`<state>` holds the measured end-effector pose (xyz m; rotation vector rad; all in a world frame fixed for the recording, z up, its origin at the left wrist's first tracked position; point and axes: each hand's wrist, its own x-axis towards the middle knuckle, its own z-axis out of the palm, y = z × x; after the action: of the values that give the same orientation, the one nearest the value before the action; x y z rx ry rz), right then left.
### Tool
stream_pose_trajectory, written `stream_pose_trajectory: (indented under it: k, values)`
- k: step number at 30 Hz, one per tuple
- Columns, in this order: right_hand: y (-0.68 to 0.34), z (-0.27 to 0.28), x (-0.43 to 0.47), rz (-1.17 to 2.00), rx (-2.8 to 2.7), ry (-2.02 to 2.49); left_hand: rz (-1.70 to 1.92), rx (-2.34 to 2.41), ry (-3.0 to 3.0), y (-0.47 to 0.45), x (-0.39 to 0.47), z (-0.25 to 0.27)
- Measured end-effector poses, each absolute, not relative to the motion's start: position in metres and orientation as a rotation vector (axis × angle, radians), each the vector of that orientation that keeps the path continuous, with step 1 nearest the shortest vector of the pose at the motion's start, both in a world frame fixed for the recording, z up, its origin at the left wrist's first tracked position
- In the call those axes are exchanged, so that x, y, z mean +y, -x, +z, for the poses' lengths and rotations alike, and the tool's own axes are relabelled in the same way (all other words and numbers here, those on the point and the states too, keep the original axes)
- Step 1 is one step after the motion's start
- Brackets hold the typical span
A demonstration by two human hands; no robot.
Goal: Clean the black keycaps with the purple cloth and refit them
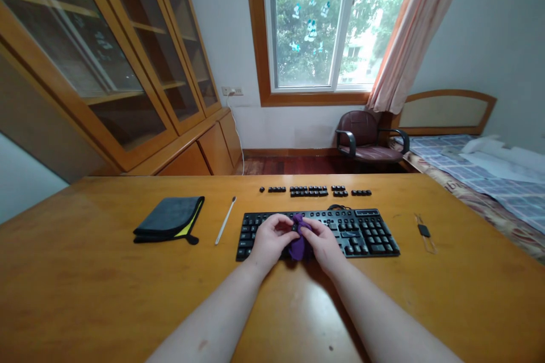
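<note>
My two hands meet above the near middle of a black keyboard [385, 238], whose upper rows have bare spots without caps. My left hand [272, 238] is closed in a pinch on a small black keycap [294, 227], partly hidden by fingers and cloth. A bunched purple cloth [298, 247] hangs from my right hand [321, 244], its thumb and fingers pressing the fabric against the keycap. Beyond the keyboard, loose black keycaps [309, 193] lie lined up in rows on the wooden table [128, 295].
Left of the keyboard lie a white brush [225, 220] with dark bristles and a folded grey cloth [168, 216] with a yellow inside. A wire keycap puller [423, 231] rests on the right. Past the table stand a chair [361, 136] and a bed [481, 164].
</note>
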<state>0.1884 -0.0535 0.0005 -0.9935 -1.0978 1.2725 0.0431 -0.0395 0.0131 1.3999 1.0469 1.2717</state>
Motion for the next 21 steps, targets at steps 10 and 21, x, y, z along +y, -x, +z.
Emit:
stream_pose_trajectory:
  k: [10, 21]
  values:
    - [-0.191, 0.001, -0.052, 1.271, -1.14, 0.99, 1.355, 1.06, -1.427, -0.042, -0.04, 0.012]
    - [-0.193, 0.005, -0.055, 1.139, -1.168, 1.051, 1.346, 1.067, -1.393, -0.048, -0.046, 0.005]
